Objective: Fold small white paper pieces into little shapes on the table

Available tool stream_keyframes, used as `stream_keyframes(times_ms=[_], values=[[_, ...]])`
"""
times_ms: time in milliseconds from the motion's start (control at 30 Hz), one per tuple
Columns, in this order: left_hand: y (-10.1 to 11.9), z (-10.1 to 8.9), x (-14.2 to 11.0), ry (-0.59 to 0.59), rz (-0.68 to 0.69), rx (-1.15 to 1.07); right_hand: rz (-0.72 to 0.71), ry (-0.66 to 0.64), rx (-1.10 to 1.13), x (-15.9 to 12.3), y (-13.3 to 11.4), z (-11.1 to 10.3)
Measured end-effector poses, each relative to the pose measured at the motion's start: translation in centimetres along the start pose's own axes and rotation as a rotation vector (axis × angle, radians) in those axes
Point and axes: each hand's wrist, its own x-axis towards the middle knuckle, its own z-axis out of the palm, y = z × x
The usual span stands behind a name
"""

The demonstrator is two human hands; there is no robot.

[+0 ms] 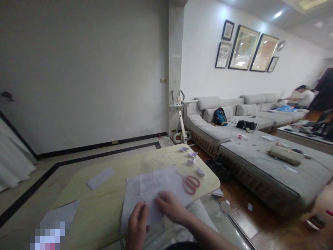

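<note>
The person's 2 hands come nearest, over the table's (111, 201) near edge. The left hand (137, 218) reaches up from below, fingers curled and thumb drawn in against them; the right hand (170, 206) comes in from the right, forearm slanting, palm down, fingers bent inward. The hands are just apart over the near part of a sheet (132, 192), and blur hides whether either pinches paper, so their grip cannot be told.

The sheet spreads from the middle of the near edge toward the far edge. It looks largely unfolded, so work on it seems barely begun. What appears done is 4 small folded shapes (191, 161) along the right edge, from the far right corner down. Scissors (191, 184) lie toward the near right corner, untouched, and cut scraps (157, 162) sit near the far edge. A strip (100, 178) by the far left and a paper (62, 212) at the left edge seem left over or unused.
</note>
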Motion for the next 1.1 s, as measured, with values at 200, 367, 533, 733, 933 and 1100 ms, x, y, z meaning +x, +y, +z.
stream_keyframes(times_ms=[200,367,533,733,933,1100], values=[[1.2,1.4,5.5,0.054,0.160,-0.013,0.038,0.053,0.094,5.5,0.6,-0.1],[1.2,3.4,8.6,0.113,0.247,-0.029,0.023,0.365,0.151,8.8,2.4,0.3],[-0.2,3.7,10.6,0.168,0.182,-0.032,-0.045,0.391,0.183,9.0,3.7,1.4],[-1.0,3.5,11.7,0.206,0.179,-0.051,-0.051,0.357,0.074,9.7,3.9,2.3],[-1.5,3.6,12.0,0.188,0.268,-0.012,-0.064,0.385,-0.066,10.2,4.0,2.0],[-1.3,4.0,12.0,0.151,0.390,0.124,-0.041,0.437,-0.137,9.7,3.7,1.8]])
